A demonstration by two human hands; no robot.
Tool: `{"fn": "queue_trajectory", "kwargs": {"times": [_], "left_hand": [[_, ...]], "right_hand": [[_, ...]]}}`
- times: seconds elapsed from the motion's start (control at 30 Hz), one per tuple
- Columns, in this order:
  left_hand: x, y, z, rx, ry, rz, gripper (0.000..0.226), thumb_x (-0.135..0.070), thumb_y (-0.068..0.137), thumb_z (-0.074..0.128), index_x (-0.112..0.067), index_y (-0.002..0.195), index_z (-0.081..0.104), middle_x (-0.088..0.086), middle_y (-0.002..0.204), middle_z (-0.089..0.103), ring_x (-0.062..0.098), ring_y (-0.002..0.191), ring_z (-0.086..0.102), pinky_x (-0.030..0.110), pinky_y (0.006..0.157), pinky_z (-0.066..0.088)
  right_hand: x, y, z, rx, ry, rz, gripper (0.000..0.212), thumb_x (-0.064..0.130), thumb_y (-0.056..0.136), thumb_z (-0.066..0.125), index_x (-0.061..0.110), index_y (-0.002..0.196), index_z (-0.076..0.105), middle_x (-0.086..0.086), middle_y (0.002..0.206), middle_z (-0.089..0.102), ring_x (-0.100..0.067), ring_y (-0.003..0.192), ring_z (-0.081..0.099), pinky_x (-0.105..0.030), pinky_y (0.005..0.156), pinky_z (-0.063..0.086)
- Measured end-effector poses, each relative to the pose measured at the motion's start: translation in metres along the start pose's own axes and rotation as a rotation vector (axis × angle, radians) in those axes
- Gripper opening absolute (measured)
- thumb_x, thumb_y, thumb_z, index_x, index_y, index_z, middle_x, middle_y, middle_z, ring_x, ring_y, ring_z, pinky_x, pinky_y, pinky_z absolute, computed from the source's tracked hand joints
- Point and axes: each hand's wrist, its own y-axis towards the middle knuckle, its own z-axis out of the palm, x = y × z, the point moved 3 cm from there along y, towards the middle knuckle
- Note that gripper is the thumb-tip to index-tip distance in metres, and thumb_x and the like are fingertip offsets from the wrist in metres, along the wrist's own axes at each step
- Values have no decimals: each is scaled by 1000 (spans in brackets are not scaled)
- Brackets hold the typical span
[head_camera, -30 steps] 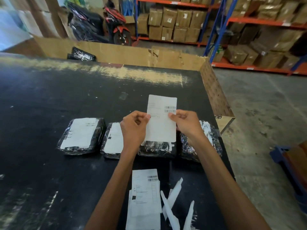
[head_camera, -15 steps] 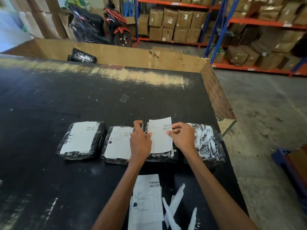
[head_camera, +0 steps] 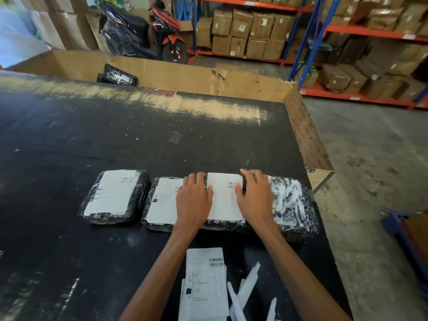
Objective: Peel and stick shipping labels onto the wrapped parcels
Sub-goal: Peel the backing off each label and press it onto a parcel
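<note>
Several black wrapped parcels lie in a row on the black table. The far-left parcel and the second parcel each carry a white label. A white shipping label lies flat on the third parcel. My left hand presses flat on the label's left edge, my right hand on its right edge, fingers spread. The rightmost parcel shows glossy wrap and no label. A stack of unused labels lies near me, with peeled backing strips beside it.
A cardboard wall borders the table's far and right sides, with another black parcel behind it. Beyond stand a motor scooter and orange-blue shelves full of boxes. Concrete floor lies to the right.
The label was held up in the air in both hands, then lowered onto the third parcel; now both hands lie flat on it, pressing it down.
</note>
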Motion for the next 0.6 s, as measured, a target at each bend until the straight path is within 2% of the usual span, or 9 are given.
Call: {"fn": "queue_trajectory", "kwargs": {"times": [0.03,0.1,0.13,0.2,0.27,0.37,0.43,0.5,0.6], "left_hand": [[-1,1,5,8,-8,58,45,-32,105,48,-14,146,48,8,146,56,27,135,51,39,104,46],[0,2,21,96,-39,139,54,-36,109,35,-15,159,33,7,169,28,26,158,23,41,126,27],[1,2,31,153,-44,158,58,-40,110,27,-16,163,24,5,173,13,22,161,8,42,129,18],[7,0,45,211,-52,172,66,-47,106,11,-18,165,12,1,174,-1,16,161,-7,43,131,12],[11,-1,49,209,-38,177,69,-49,103,4,-21,166,7,-1,174,-2,13,160,-10,41,131,8],[10,0,50,185,-55,179,60,-42,109,16,-21,165,7,-1,174,-2,13,160,-10,38,131,5],[9,-1,52,151,-132,162,61,-39,111,26,-20,165,9,0,174,-3,14,160,-9,37,131,6],[12,-5,52,111,-288,67,68,-42,108,39,-19,166,11,2,174,-2,16,161,-5,36,129,7],[20,-11,54,95,-560,-169,82,-43,101,59,-14,164,16,6,172,18,20,159,16,38,129,19]], "right_hand": [[1,0,6,31,27,-60,48,27,103,53,14,148,50,-5,150,50,-26,140,44,-41,112,43],[3,-3,25,201,63,-106,54,28,109,36,14,160,30,-7,170,23,-26,158,15,-44,127,22],[1,-5,35,282,37,-111,55,30,110,29,13,162,21,-7,172,11,-25,160,3,-46,129,14],[-2,-10,47,321,-54,-129,58,32,110,21,11,163,14,-10,173,2,-28,160,-6,-48,129,7],[-3,-11,49,307,-98,-135,61,36,108,14,11,163,12,-10,173,2,-29,160,-7,-47,130,4],[-4,-10,49,292,-92,-147,66,41,105,8,12,163,13,-9,173,1,-27,160,-8,-49,129,8],[-6,-13,47,262,-11,-88,62,41,108,21,15,164,13,-7,173,-4,-23,159,-11,-45,130,8],[-8,-17,41,217,104,40,69,44,107,36,18,164,8,-3,173,-11,-18,159,-14,-34,123,11],[-6,-24,39,188,208,185,82,50,102,48,17,164,5,-2,173,-6,-15,159,-7,-28,119,9]]}}
